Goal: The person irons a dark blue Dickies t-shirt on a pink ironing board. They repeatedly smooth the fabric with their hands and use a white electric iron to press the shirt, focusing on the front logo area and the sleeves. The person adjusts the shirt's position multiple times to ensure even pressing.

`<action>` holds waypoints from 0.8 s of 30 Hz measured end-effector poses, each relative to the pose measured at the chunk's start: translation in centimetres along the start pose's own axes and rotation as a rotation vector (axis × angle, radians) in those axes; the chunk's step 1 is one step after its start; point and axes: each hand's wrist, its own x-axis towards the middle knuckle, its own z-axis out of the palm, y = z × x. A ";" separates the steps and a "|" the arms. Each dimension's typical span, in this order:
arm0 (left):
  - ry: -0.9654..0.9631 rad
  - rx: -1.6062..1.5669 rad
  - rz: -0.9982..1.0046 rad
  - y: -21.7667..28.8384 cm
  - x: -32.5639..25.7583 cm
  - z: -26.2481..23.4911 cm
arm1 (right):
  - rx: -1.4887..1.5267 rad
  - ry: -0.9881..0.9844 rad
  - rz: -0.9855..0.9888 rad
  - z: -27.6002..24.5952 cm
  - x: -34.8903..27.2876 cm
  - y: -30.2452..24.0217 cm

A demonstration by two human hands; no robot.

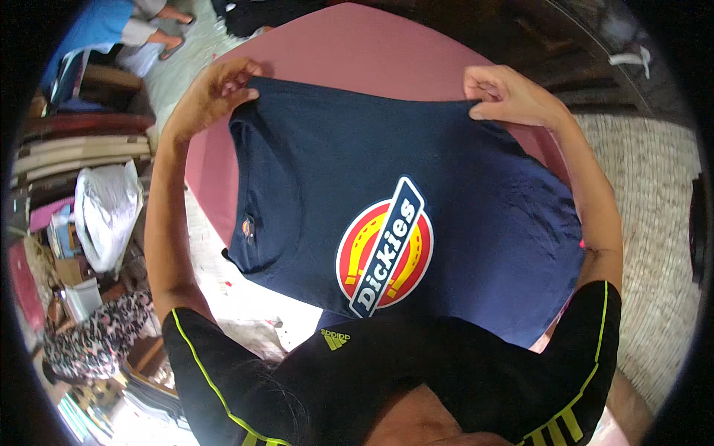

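A dark navy T-shirt [312,171] with a round red, yellow and white print is spread out sideways in front of me, its neck opening toward the left. My left hand [227,89] pinches the cloth at the far left corner. At the far right, my right hand [506,93] pinches the same far edge between thumb and fingers. The cloth is drawn fairly straight between the two hands. Beneath the shirt is a pink padded surface [357,44], partly hidden. The shirt's near edge runs under my chest, out of sight.
At the left, a silvery plastic bag [110,215], stacked boards [82,152] and a patterned cloth [100,331] crowd the side. Another person's legs [152,33] show at the upper left. A woven mat [632,201] covers the right; dark furniture [565,44] stands behind.
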 end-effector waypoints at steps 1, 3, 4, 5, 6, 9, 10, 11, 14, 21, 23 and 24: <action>0.052 0.047 0.003 0.1 -0.1 0.4 | -0.033 0.022 -0.059 0.4 0.0 0.3; 0.238 0.485 0.315 3.5 0.8 2.4 | -0.045 0.120 -0.101 1.3 -0.7 1.3; 0.290 0.520 0.313 6.6 1.1 4.1 | -0.026 0.176 -0.116 1.9 -0.9 1.6; 0.317 0.389 0.301 9.8 1.0 6.1 | -0.003 0.213 -0.166 2.4 -0.6 2.4; 0.311 0.327 0.380 12.8 1.0 8.2 | 0.014 0.249 -0.211 2.7 -0.5 2.9; 0.228 0.135 0.412 17.1 1.7 14.2 | -0.078 0.338 -0.192 3.1 -0.3 2.0; 0.215 0.164 0.445 16.8 2.3 16.4 | -0.077 0.369 -0.194 3.6 -0.4 2.0; 0.210 0.385 0.423 16.0 2.5 17.7 | -0.039 0.488 -0.215 4.5 -0.8 2.1; 0.182 0.323 0.406 15.9 2.9 17.8 | -0.096 0.918 -0.205 7.5 -5.0 1.9; 0.265 0.289 0.456 16.4 5.9 19.1 | -0.471 1.552 0.562 12.6 -26.4 7.7; 0.263 0.248 0.499 17.5 7.5 19.8 | -0.650 1.544 0.760 13.4 -31.0 10.9; 0.222 0.226 0.505 17.8 8.1 19.8 | -0.563 1.530 0.894 13.5 -32.0 11.4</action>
